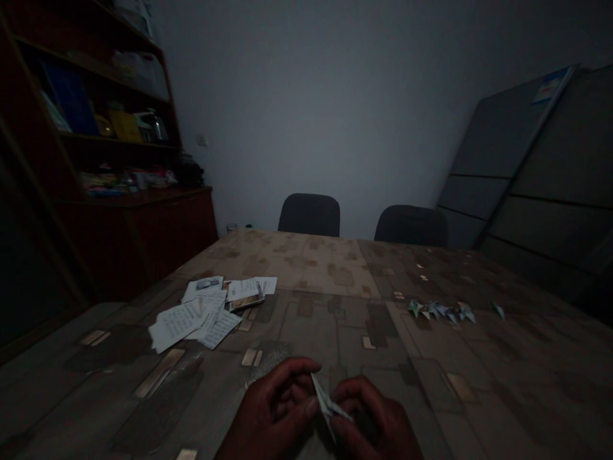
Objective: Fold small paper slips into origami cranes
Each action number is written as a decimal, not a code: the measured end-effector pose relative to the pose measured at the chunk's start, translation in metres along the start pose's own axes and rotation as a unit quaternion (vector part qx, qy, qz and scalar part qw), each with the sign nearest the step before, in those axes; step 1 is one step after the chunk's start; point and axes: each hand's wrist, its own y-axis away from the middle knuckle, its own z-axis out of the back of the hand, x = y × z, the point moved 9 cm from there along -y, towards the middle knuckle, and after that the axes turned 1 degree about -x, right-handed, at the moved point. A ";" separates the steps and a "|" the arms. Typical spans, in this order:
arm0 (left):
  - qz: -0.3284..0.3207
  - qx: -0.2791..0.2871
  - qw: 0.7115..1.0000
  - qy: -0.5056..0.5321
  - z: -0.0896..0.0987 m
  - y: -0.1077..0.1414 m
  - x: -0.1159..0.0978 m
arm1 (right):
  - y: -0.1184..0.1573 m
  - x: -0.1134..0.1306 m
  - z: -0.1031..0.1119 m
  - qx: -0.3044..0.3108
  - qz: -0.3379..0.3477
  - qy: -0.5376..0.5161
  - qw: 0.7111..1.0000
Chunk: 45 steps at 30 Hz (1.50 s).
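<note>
Between my two hands, at the near edge of the table, is a small folded piece of pale paper (pixel 324 399) with pointed ends. My left hand (pixel 282 406) pinches it from the left, thumb and forefinger at its edge, the other fingers curled. From the right, my right hand (pixel 371 415) grips its lower part, thumb in front and fingers bent behind. Part of the paper is hidden by the fingers. Ahead to the left lies a loose pile of printed paper cards (pixel 191 316). Several small folded paper pieces (pixel 441 311) stand in a row to the right.
A patterned cloth covers the table (pixel 330 319). One folded paper piece (pixel 497 310) stands apart at the right. Two dark chairs (pixel 309 214) are at the far side, before a pale wall. A wooden shelf cabinet (pixel 138 211) stands left, large panels (pixel 493 140) right. The room is dim.
</note>
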 end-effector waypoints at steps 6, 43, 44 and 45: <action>0.006 -0.013 1.000 -0.027 0.001 0.000 -0.001 | 0.000 0.003 -0.001 0.010 0.004 -0.009 1.000; 0.033 -0.026 0.998 0.038 -0.007 0.003 -0.007 | 0.003 0.018 -0.002 0.002 0.186 0.106 0.977; 0.030 -0.025 0.998 0.051 -0.007 0.003 -0.007 | 0.001 0.013 -0.001 -0.003 0.152 0.089 0.984; 0.027 -0.027 0.998 0.057 -0.007 0.003 -0.007 | 0.000 0.007 0.000 -0.008 0.117 0.070 0.991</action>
